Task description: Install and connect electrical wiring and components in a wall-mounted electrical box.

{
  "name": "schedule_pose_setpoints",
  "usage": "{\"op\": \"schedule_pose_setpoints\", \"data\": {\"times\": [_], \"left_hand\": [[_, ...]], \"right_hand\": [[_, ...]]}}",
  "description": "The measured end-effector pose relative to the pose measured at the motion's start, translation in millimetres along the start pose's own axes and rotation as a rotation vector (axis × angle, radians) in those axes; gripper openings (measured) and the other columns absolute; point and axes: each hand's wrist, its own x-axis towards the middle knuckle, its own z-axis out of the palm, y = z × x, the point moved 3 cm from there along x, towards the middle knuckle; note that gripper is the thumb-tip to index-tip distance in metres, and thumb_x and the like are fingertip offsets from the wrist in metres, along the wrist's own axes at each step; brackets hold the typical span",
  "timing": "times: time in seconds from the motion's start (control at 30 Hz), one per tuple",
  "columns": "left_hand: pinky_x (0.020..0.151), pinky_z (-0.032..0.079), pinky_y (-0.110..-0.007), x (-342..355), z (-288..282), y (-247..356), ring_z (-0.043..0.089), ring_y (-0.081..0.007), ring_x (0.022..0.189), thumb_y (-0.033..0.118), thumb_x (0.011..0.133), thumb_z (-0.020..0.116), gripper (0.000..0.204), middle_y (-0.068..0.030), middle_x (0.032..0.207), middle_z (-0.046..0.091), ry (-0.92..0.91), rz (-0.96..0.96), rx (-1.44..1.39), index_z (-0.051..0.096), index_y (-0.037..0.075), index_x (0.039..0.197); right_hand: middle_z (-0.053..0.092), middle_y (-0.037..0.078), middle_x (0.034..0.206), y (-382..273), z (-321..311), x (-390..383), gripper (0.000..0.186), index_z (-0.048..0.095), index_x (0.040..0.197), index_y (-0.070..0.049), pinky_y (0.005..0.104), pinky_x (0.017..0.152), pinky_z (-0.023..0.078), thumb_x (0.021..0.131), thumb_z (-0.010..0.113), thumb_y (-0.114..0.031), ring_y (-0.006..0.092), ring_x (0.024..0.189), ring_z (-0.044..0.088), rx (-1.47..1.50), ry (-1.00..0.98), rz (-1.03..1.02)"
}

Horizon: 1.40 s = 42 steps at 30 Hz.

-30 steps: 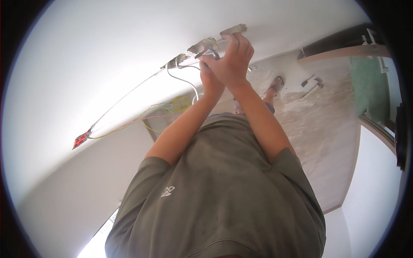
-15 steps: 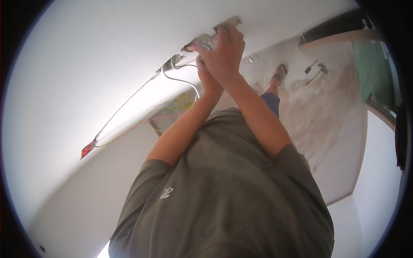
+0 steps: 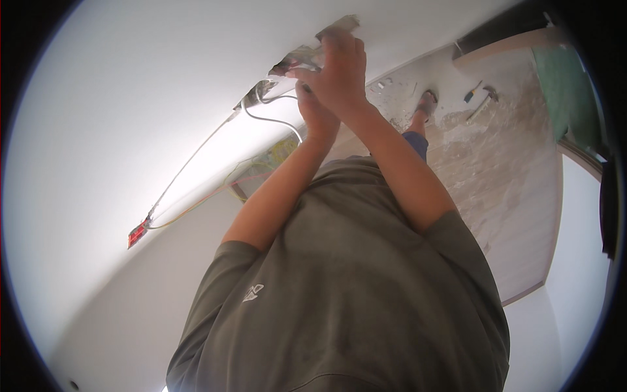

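Both of my hands are at a rough, broken-open slot [image 3: 297, 60] in the white wall. My right hand [image 3: 343, 72] lies over the slot, its fingers up at the broken edge and its thumb spread away to the left. Nothing clearly shows in its grasp. Just below, my left hand [image 3: 317, 114] is raised close under the right; its fingers are mostly hidden, so any hold cannot be made out. Beside it, a white cable [image 3: 271, 120] loops out of the slot. Blurred material inside the slot shows between my right thumb and fingers.
A narrow groove [image 3: 189, 163] runs along the wall to a red box [image 3: 138, 234] with thin coloured wires. On the dusty floor [image 3: 486, 163] lie a hammer [image 3: 483, 104] and a blue-ended hand tool [image 3: 471, 93]. My sandalled foot [image 3: 427, 103] stands nearby. Green sheeting [image 3: 568, 91] hangs at right.
The view has shifted slightly. Both hands stay at the slot, with the right thumb and fingers moved only a little.
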Motion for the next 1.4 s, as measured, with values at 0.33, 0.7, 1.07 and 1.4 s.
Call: {"op": "schedule_pose_setpoints", "data": {"times": [0.33, 0.7, 1.07, 1.4], "left_hand": [[0.086, 0.045, -0.033, -1.5, -3.1, 20.3, 0.059, -0.0202, 0.099, 0.016, 0.081, 0.075, 0.056, -0.0095, 0.104, 0.059, -0.001, 0.003, 0.014, 0.041, -0.001, 0.122], [0.089, 0.045, -0.033, 3.1, -11.4, 4.9, 0.057, -0.0195, 0.104, 0.016, 0.081, 0.074, 0.058, -0.0108, 0.112, 0.057, -0.034, 0.037, 0.090, 0.039, 0.001, 0.125], [0.074, 0.050, -0.028, -0.7, -3.3, 12.3, 0.061, -0.0147, 0.082, 0.013, 0.085, 0.070, 0.039, -0.0110, 0.091, 0.064, 0.158, -0.175, -0.171, 0.050, -0.003, 0.114], [0.076, 0.051, -0.032, -11.0, -0.2, 27.1, 0.062, -0.0189, 0.086, 0.015, 0.083, 0.071, 0.051, -0.0118, 0.098, 0.063, 0.303, -0.156, -0.132, 0.046, 0.002, 0.125]], "right_hand": [[0.052, 0.010, 0.111, -2.8, 3.5, 6.2, 0.063, 0.061, 0.103, -0.001, 0.0407, 0.090, 0.039, 0.058, 0.085, -0.037, 0.0293, 0.105, 0.047, -0.085, 0.001, 0.009], [0.050, 0.014, 0.109, -4.2, 16.6, 8.7, 0.061, 0.055, 0.099, 0.000, 0.0445, 0.090, 0.038, 0.055, 0.085, -0.030, 0.0335, 0.103, 0.045, -0.042, 0.057, 0.083], [0.056, 0.013, 0.113, 29.5, -49.7, -29.5, 0.050, 0.057, 0.114, -0.003, 0.0434, 0.089, 0.044, 0.075, 0.077, -0.027, 0.0322, 0.104, 0.054, 0.107, -0.095, -0.175], [0.064, 0.009, 0.100, -17.2, -68.9, -17.2, 0.026, 0.063, 0.110, -0.006, 0.0377, 0.073, 0.053, 0.084, 0.061, -0.008, 0.0279, 0.088, 0.064, 0.160, -0.396, -0.373]]}}
